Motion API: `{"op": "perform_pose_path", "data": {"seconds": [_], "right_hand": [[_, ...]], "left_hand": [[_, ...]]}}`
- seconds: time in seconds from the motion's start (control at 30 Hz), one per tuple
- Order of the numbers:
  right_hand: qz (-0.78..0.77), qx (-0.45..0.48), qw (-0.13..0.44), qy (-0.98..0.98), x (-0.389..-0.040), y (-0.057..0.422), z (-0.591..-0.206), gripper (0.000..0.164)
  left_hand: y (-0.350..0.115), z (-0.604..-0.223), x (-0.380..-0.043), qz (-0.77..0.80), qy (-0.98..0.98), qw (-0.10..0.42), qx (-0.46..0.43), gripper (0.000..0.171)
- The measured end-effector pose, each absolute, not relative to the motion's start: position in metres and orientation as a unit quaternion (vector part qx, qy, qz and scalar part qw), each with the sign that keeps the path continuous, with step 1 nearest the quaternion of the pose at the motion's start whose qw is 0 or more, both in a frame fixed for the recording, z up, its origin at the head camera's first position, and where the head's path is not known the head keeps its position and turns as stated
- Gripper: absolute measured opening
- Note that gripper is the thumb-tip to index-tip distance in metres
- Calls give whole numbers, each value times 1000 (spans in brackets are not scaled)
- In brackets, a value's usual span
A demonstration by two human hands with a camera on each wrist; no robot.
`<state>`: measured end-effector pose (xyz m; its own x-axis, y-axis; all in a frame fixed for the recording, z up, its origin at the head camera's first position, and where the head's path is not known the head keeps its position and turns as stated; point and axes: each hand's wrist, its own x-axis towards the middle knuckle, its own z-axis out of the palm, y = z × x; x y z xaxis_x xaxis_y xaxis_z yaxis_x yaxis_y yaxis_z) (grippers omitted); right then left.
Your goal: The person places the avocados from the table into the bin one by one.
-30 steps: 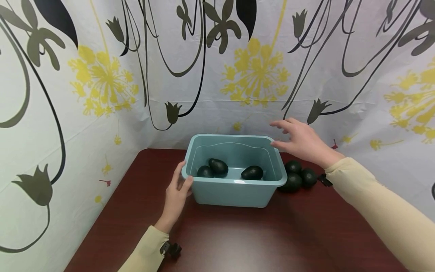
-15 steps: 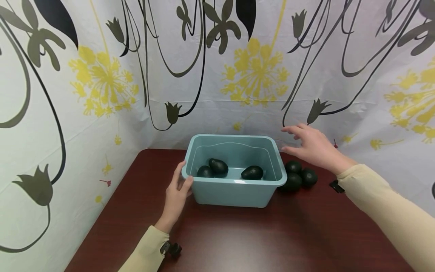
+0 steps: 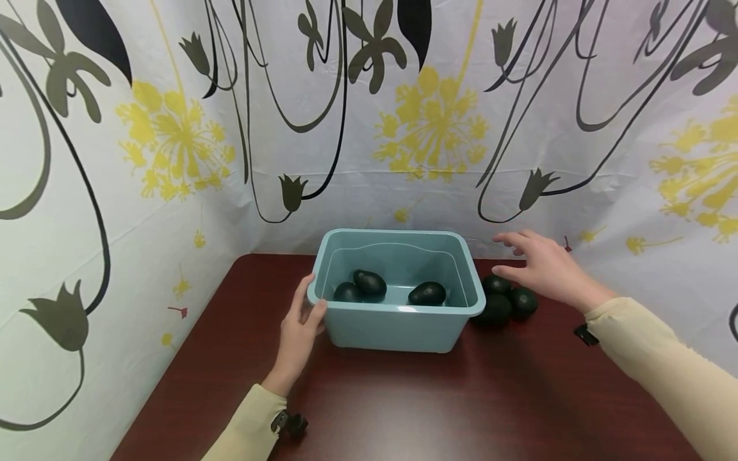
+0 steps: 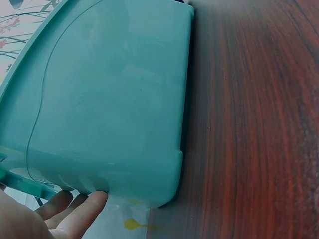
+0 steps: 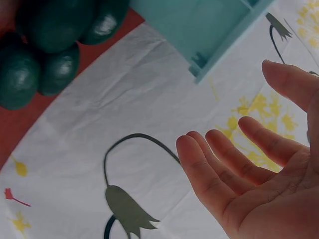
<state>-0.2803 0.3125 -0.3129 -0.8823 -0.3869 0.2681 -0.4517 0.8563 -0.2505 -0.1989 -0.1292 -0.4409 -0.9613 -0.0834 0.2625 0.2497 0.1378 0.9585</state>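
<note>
A light blue plastic bin (image 3: 398, 330) stands on the table and has three dark green avocados (image 3: 427, 294) inside. My left hand (image 3: 296, 342) holds the bin's near left corner, thumb at the front and fingers along the side. In the left wrist view, those fingertips (image 4: 97, 199) touch the bin's outer wall just below the rim. My right hand (image 3: 542, 266) hovers, holding nothing, above a pile of several avocados (image 3: 523, 302) beside the bin's right wall. Its fingers spread loosely in the right wrist view, apart from the avocados (image 5: 60, 67).
The dark red-brown table (image 3: 369, 403) extends toward me in front of the bin. Behind and to the left hangs a white cloth (image 3: 357, 153) with a floral print, close to the table's back edge.
My right hand has moved right and down, from beside the bin's right rim to above the avocado pile. The left hand and the bin have stayed in place.
</note>
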Motion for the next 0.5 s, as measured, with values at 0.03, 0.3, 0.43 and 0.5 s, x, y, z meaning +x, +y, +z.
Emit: {"op": "perform_pose_path", "data": {"seconds": [0.03, 0.3, 0.43, 0.5], "right_hand": [[153, 220, 102, -958, -280, 314, -316, 61], [159, 213, 85, -960, -279, 325, -339, 65], [166, 214, 79, -959, -279, 327, -349, 62], [164, 218, 78, -959, -279, 327, -354, 62]], "left_hand": [[-129, -441, -199, -655, -743, 127, -56, 63], [-129, -441, -199, -657, -741, 125, -53, 62], [-129, -441, -199, -657, -742, 124, -53, 62], [-129, -441, -199, -657, -741, 124, -54, 62]]}}
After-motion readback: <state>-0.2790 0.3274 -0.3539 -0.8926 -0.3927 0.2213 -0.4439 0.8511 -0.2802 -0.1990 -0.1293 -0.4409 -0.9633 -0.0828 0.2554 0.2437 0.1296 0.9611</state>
